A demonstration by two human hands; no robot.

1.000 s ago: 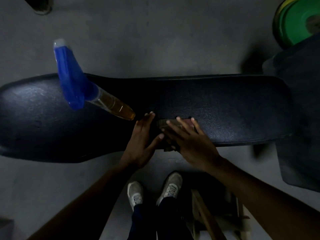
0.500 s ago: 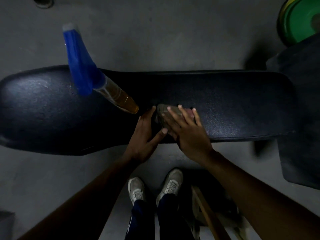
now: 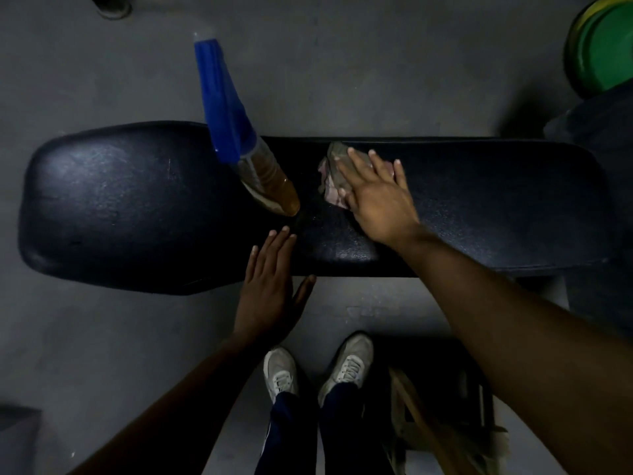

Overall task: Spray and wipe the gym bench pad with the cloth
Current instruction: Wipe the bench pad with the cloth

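- Right hand [image 3: 375, 197] flat on a crumpled pinkish-grey cloth [image 3: 331, 173], fingers spread and pressing it down onto the pad, nothing gripped between fingers and thumb.
- Cloth sits near the far edge of the long black textured vinyl bench pad [image 3: 479, 207], roughly mid-length, with its left part sticking out from under the fingers.
- Left hand [image 3: 269, 286] is open and empty, fingers straight and together, thumb splayed; fingertips reach onto the near edge of the pad while the palm hangs over the floor.
- Hands are well apart, the left one nearer the body, the right one stretched out across the pad.
- Between them, and a little to the left, stands a clear spray bottle with amber liquid and a blue trigger head [image 3: 239, 138]; its base rests on the pad just beyond the left fingertips, and it looks tilted away in this wide view.
- Pad runs left to right across the view, with a wider rounded end on the left that shows a dull sheen.
- Below, two pale grey trainers [image 3: 349, 365] and dark trouser legs on the grey concrete floor [image 3: 342, 63].
- Top right, a green weight plate with a yellow rim [image 3: 603, 46] lies on the floor beyond the bench.
- Bottom right, something wooden and dark, too dim to make out.
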